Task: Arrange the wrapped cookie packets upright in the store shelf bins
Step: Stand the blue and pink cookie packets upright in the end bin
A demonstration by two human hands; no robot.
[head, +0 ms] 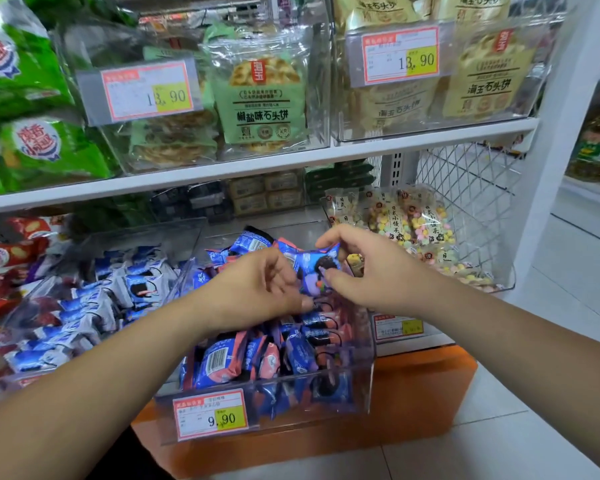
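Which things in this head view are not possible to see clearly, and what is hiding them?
1. Head view: the small print on the red-bordered price label is too small; only 9.90 reads.
2. Head view: curled fingers of the left hand hide whether it grips the blue wrapped cookie packet pinched by the right hand.
3. Head view: the middle of the clear plastic bin is covered by both hands.

Right hand (371,268) pinches blue cookie packet (317,265) above clear bin (369,368). Left hand (257,289) just beside packet, fingers curled; grip unclear. Price tag (210,414) on bin front reads 9.90.
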